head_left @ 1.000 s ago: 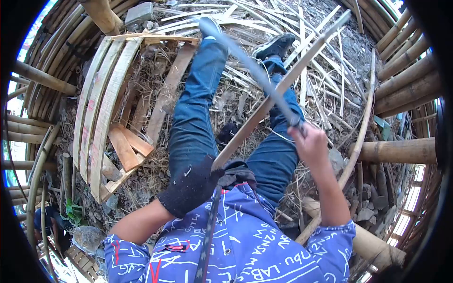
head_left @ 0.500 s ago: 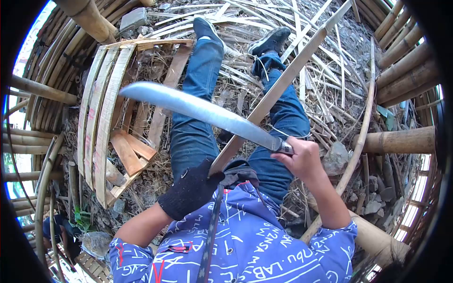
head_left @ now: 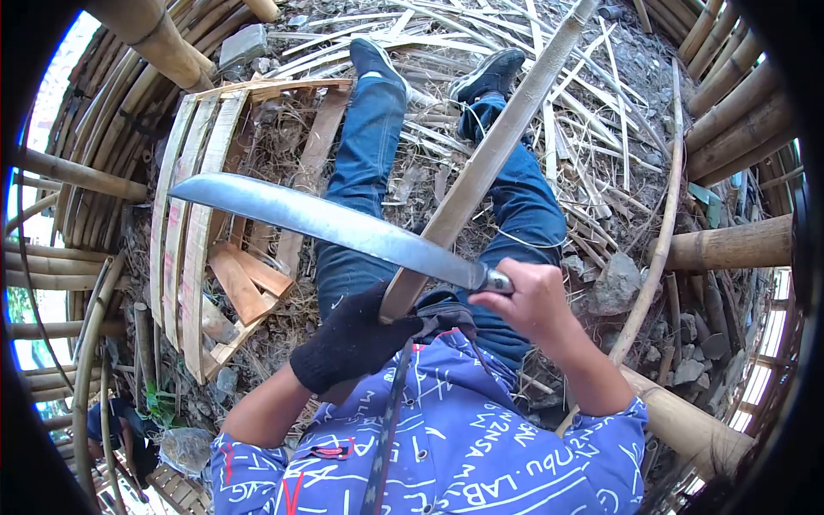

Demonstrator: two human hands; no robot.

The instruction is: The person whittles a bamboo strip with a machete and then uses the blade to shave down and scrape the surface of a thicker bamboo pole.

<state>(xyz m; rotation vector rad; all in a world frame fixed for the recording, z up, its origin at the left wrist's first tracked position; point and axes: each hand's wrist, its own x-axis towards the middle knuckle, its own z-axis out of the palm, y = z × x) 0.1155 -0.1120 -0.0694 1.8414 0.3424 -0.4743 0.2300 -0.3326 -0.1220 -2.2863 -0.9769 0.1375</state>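
Note:
My left hand (head_left: 356, 339), in a black knit glove, is closed around the lower end of a long split bamboo slat (head_left: 485, 172). The slat slants up and away to the right, over my right leg. In my bare right hand (head_left: 536, 300) is the short handle of a machete (head_left: 318, 215). Its broad, bright blade points left and crosses in front of the slat, a little above the glove. The blade's tip overlaps the wooden pallet in this view.
A slatted wooden pallet (head_left: 203, 232) lies left of my outstretched legs (head_left: 360, 154). Thin bamboo strips (head_left: 429, 26) litter the ground beyond my feet. Bamboo poles (head_left: 730, 249) surround me, with a rock (head_left: 616, 283) at right. Another person (head_left: 120, 429) is at lower left.
The machete blade has moved down and left, crossing the slat nearer my gloved hand. The slat's far end has swung left, and my left hand has shifted slightly right.

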